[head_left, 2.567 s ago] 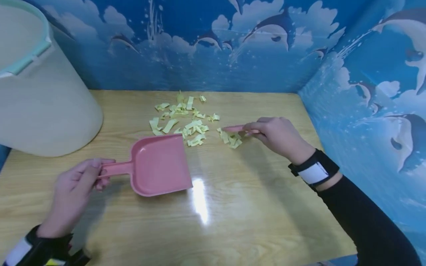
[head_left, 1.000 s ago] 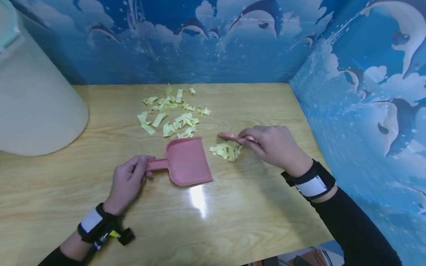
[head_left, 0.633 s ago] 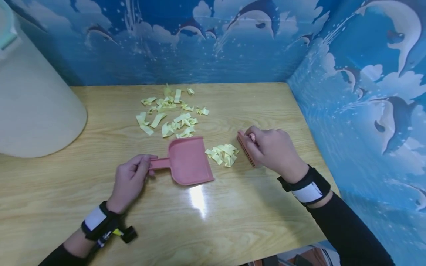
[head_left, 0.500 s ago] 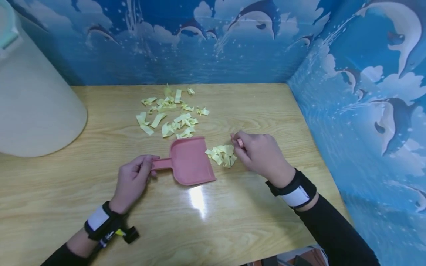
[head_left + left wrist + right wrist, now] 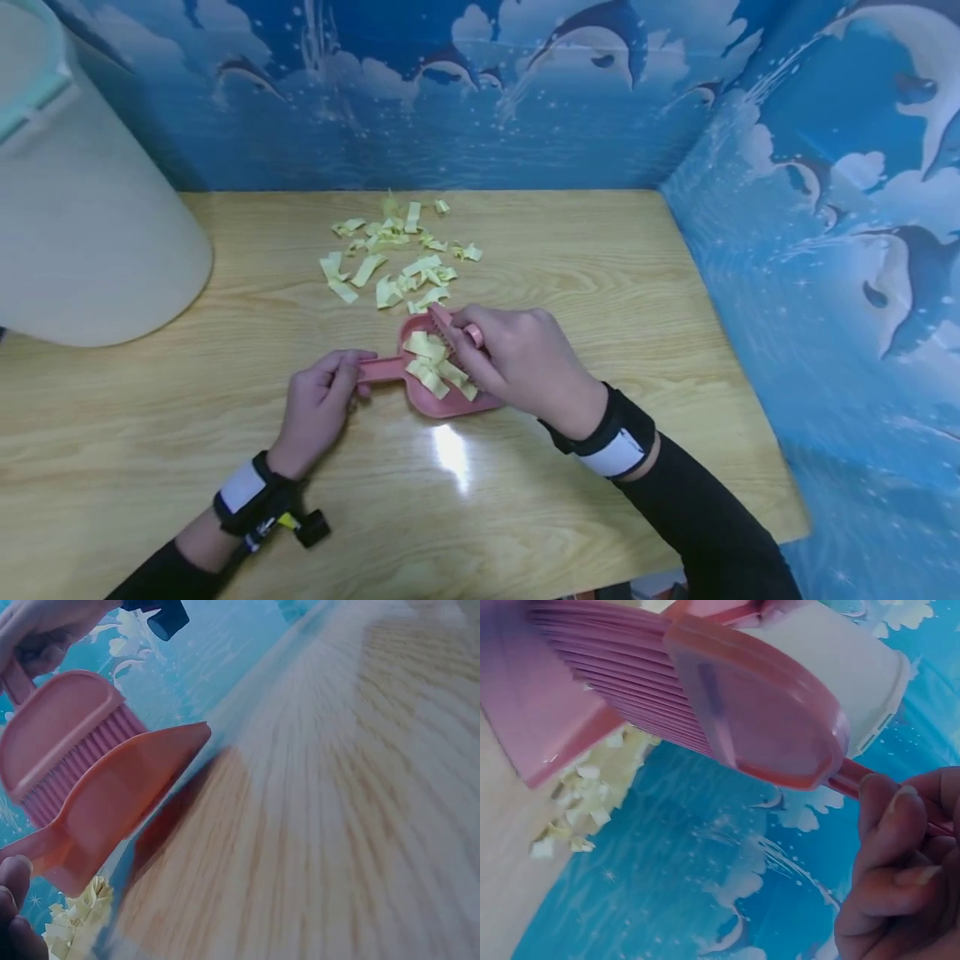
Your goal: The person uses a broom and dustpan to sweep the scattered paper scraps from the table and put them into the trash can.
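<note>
The 2 hands are each gripping a handle: the left hand (image 5: 318, 408) is holding the dustpan's handle (image 5: 381, 369) between thumb and curled fingers, and the right hand (image 5: 525, 358) is pinching the brush's handle (image 5: 846, 780). The brush (image 5: 757, 720) is slanting over the dustpan (image 5: 442, 407), its bristles reaching behind the rim; whether they are pressing on the dustpan's floor is remaining hidden. 1 heap of pale yellow scraps (image 5: 429, 362) is lying inside the dustpan, toward its handle end. Loose scraps (image 5: 420, 271) are lying on the table (image 5: 637, 292) beyond the dustpan's far edge, the closest just beside it. A white bucket (image 5: 97, 225) is standing beyond the dustpan to the left, well apart; a blue dolphin-print sheet (image 5: 337, 142) is hanging behind everything. The step in hand is apparently sweeping this heap inward. The next move is probably calling for keeping the dustpan level, lifting the brush clear and turning the dustpan's mouth toward the loose scraps.
</note>
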`<state>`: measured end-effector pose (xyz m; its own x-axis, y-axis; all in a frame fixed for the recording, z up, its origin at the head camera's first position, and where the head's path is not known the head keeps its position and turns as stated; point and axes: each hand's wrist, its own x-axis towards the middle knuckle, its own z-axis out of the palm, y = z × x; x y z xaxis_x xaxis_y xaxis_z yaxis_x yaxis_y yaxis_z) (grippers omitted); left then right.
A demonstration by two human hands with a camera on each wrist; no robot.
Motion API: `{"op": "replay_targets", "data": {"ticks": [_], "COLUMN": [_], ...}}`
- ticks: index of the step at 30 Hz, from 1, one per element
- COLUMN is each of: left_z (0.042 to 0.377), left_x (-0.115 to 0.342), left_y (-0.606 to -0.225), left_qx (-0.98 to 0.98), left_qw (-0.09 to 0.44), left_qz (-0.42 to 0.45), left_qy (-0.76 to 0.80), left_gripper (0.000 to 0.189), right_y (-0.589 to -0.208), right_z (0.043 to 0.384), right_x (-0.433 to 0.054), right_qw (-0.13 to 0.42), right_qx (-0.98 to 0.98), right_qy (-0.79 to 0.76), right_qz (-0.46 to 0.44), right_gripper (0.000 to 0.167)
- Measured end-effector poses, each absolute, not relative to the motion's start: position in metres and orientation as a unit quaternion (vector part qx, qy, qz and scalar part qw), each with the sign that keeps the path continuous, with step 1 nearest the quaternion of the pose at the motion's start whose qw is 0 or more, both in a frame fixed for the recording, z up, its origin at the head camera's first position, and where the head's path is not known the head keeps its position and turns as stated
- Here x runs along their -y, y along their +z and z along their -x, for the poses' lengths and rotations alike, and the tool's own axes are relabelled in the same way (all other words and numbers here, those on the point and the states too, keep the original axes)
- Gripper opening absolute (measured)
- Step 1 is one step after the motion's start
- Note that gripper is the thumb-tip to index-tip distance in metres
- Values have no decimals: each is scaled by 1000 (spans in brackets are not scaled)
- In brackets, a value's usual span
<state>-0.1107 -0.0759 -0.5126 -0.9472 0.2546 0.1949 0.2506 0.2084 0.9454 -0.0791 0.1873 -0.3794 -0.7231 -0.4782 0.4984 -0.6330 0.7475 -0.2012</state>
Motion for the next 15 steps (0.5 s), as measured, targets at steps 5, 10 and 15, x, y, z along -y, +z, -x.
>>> {"op": "replay_targets", "data": {"ticks": [5,10,15], "left_z": [111,111,112], "left_x": [77,84,106], "left_y": [-511,-504,-468], "left_qx": [-764,-754,-765], "left_qw": [17,20,2], "left_qz": [-140,-129,-141], "left_qy": [630,643,629], "left_gripper": [34,37,38], "right_y": [-364,-352,-344], "right_z": [75,70,56], "right_x": [-192,-207,-233], "right_qw": [241,278,309], "right_qx": [903,899,905], "right_qy": [200,207,184], "right_qz": [-294,-266,-226], "right_gripper": [25,32,40]}}
